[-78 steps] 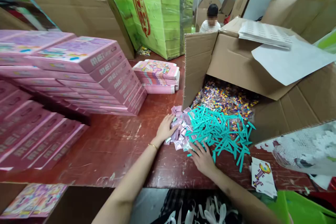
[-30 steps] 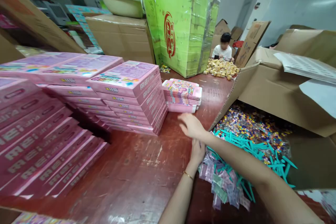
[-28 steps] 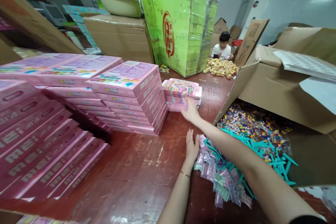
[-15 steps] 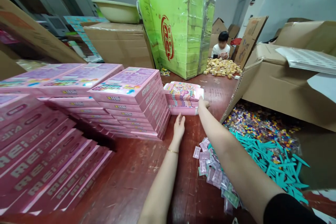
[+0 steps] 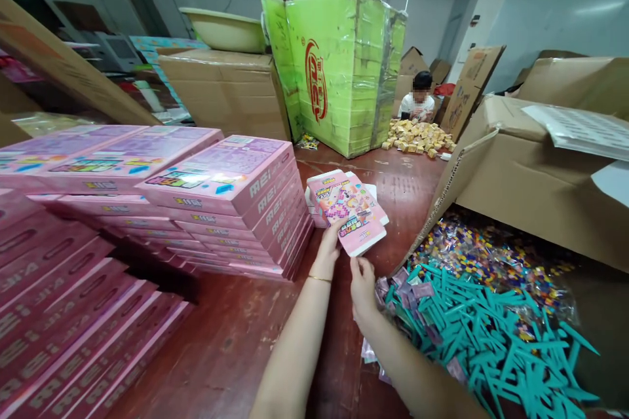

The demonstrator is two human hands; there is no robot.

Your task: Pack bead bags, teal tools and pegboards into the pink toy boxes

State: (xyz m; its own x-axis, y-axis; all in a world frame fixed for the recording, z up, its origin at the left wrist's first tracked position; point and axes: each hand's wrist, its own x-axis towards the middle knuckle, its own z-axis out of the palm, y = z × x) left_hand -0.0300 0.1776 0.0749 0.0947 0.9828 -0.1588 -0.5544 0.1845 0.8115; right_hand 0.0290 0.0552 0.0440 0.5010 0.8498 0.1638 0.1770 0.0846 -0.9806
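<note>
A flat pink printed carton [image 5: 351, 206] is raised at a tilt above the red table. My left hand [image 5: 330, 247] is closed on its left edge near the close end. At the carton's near corner, the curled fingers of my right hand [image 5: 362, 283] pinch its edge. Behind it, partly covered, lies the pile of similar pink cartons [image 5: 314, 215]. Just left of these rises a tall stack of closed pink boxes [image 5: 265, 209]. Small clear packets [image 5: 420, 290] lie right of my right hand, beside a heap of teal plastic pen-like sticks [image 5: 491, 321].
An open brown cardboard box [image 5: 545, 177] on the right has bags of colourful beads [image 5: 491, 255] at its mouth. A large green carton [image 5: 339, 72] stands at the back. Beyond the yellowish small packages [image 5: 420, 136] sits another person [image 5: 417, 101]. More pink boxes [image 5: 63, 301] fill the left.
A carton has come off the pile and is now in my hands, nearer to me. My right hand has drawn back from the pile; my left has closed on the carton.
</note>
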